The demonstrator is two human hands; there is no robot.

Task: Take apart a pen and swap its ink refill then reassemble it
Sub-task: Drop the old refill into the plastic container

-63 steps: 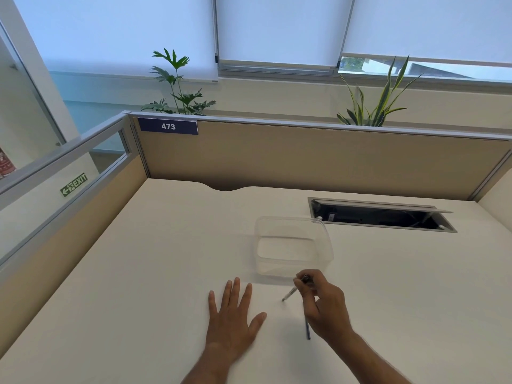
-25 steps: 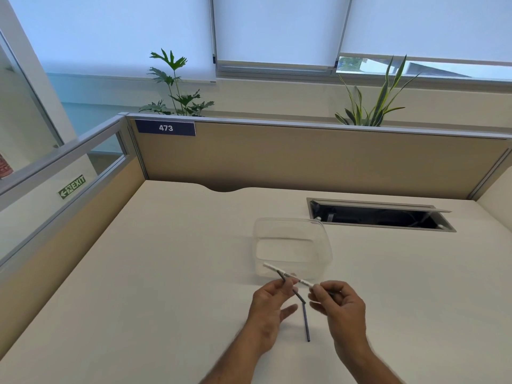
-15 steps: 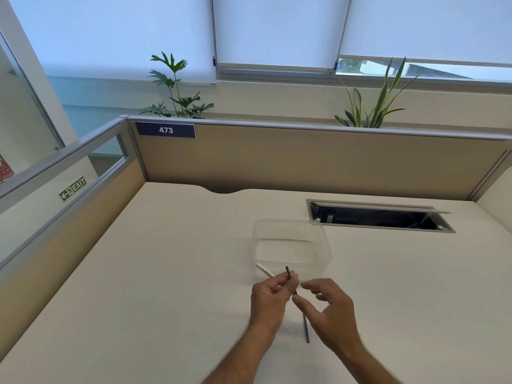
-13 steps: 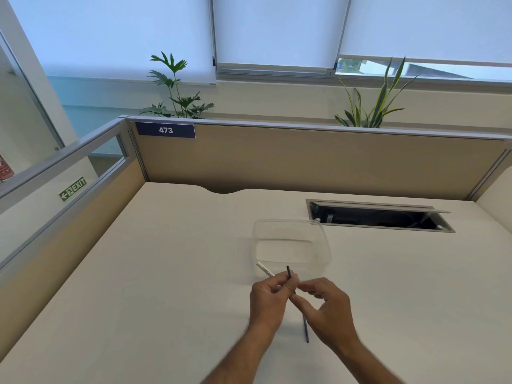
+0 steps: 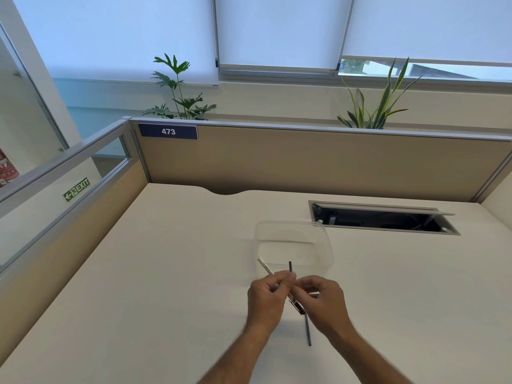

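Observation:
My left hand pinches a white pen barrel, which slants up and left out of the fingers. A short dark refill end sticks straight up from the same fingertips. My right hand meets the left one, its fingers closed on the pen's lower part, where a dark end piece shows between the hands. A second refill, thin and dark blue, lies on the desk partly under my right hand.
A clear plastic container stands on the desk just beyond the hands. An open cable hatch is set into the desk at the back right. Beige partition walls close off the back and left sides.
My right hand picked the pen up and both hands held it. The right hand then let go, opened, and has come back to close on the pen beside my left fingers.

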